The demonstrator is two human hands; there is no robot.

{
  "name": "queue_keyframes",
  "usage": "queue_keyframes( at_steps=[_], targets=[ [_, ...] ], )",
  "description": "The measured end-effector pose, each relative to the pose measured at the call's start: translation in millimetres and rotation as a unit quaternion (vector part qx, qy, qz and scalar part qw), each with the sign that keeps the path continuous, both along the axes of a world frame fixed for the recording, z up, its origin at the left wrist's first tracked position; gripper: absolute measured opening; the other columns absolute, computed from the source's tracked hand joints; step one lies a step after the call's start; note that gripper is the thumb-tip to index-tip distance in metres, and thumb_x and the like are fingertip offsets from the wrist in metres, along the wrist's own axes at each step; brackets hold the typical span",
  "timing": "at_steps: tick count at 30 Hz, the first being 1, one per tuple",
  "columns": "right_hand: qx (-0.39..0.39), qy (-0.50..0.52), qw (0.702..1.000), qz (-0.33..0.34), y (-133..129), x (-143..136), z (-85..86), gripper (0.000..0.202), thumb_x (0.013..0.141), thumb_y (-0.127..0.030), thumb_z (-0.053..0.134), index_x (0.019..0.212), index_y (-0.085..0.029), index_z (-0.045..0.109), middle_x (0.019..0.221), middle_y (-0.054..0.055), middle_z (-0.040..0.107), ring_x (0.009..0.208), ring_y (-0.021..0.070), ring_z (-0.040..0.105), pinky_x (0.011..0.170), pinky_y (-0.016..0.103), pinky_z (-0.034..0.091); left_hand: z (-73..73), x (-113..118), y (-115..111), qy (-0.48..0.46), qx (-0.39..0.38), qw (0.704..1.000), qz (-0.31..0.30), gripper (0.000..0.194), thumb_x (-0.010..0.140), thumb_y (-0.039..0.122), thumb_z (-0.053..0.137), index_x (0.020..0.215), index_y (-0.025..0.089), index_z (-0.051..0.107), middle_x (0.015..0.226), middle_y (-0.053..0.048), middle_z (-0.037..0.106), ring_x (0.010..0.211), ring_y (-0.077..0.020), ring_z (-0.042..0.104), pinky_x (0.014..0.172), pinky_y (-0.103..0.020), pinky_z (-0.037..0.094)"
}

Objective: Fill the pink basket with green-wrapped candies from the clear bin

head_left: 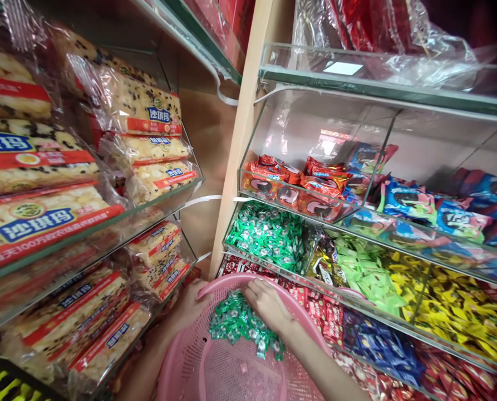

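Note:
A pink perforated plastic basket (pixel 181 356) is tilted in front of me, below the shelves. My left hand (pixel 196 303) is closed around its left far rim. Inside, small green-wrapped candies (pixel 235 320) lie in a heap against the far wall, and the lower part shows bare mesh. My right hand (pixel 267 303) reaches into the basket with its fingers curled over the heap, touching the candies; its fingertips are partly hidden among them. Just beyond the rim, a glass shelf bin holds more green-wrapped candies (pixel 269 234) of the same look.
Packaged sachima bars (pixel 148 111) fill glass shelves on the left. A wooden post (pixel 240 122) divides the shelving. To the right sit red snack packs (pixel 306 184), blue snack packs (pixel 415 200), light green packets (pixel 365 267), yellow packets (pixel 461 301) and dark blue packets (pixel 382 345). Glass shelf edges jut forward.

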State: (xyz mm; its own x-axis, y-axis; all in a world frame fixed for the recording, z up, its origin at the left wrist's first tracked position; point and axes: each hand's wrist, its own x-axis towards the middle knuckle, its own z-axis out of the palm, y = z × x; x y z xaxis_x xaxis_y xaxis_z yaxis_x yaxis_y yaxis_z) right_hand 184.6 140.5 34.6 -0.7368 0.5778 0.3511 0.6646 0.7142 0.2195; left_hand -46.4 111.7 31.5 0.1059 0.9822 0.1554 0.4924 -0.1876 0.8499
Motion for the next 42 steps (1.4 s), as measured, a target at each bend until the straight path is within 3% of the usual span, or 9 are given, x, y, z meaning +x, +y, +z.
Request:
queue_keyframes(
  at_steps=[15,26,30,36,39,42],
  targets=[
    [-0.014,0.004,1.000,-0.024,-6,-14,-17.1,0.015,0.089,-0.017,0.048,0.076,-0.018,0.053,0.076,0.001,0.057,0.074,0.0161,0.052,0.067,0.029,0.037,-2.1,1,0,0.023,0.000,1.000,0.002,0.018,0.076,0.024,0.048,0.070,0.015,0.062,0.077,-0.003,0.063,0.074,-0.0179,0.057,0.068,-0.028,0.042],
    [-0.112,0.080,0.987,-0.089,-4,-11,-5.7,0.011,0.089,-0.025,0.048,0.082,-0.019,0.053,0.086,0.004,0.059,0.080,0.0183,0.053,0.070,0.028,0.038,-2.6,0,-1,0.013,-0.004,1.000,0.005,0.019,0.075,0.023,0.048,0.075,0.014,0.065,0.078,-0.001,0.064,0.075,-0.0181,0.057,0.069,-0.027,0.043],
    [-0.079,0.098,0.990,-0.066,-13,-15,15.8,0.018,0.091,-0.030,0.044,0.079,-0.019,0.053,0.081,0.004,0.057,0.078,0.0188,0.052,0.070,0.029,0.038,-2.7,1,-1,0.008,-0.003,1.000,0.001,0.021,0.076,0.024,0.048,0.077,0.014,0.066,0.079,-0.002,0.065,0.075,-0.0191,0.058,0.069,-0.028,0.044],
    [-0.041,0.211,0.976,-0.030,-21,-21,80.0,0.026,0.093,-0.035,0.040,0.078,-0.019,0.055,0.074,0.003,0.055,0.073,0.0163,0.050,0.068,0.027,0.037,-0.7,2,-1,-0.013,-0.008,1.000,0.010,0.022,0.076,0.026,0.052,0.083,0.014,0.069,0.079,-0.003,0.066,0.075,-0.0195,0.058,0.070,-0.029,0.044],
    [-0.040,0.272,0.959,-0.069,-4,-16,101.1,0.023,0.092,-0.035,0.044,0.079,-0.020,0.057,0.076,0.003,0.058,0.075,0.0161,0.051,0.070,0.026,0.037,-2.3,2,-1,-0.015,-0.002,1.000,0.006,0.022,0.076,0.027,0.053,0.080,0.014,0.070,0.078,-0.003,0.066,0.074,-0.0194,0.058,0.069,-0.029,0.044],
    [-0.091,0.282,0.943,-0.154,24,-11,106.8,0.019,0.087,-0.033,0.051,0.076,-0.021,0.059,0.074,0.002,0.061,0.072,0.0158,0.053,0.064,0.024,0.035,-5.6,1,0,-0.004,0.003,1.000,0.005,0.023,0.076,0.028,0.053,0.080,0.013,0.070,0.078,-0.004,0.065,0.074,-0.0198,0.058,0.069,-0.029,0.044]
  ],
)
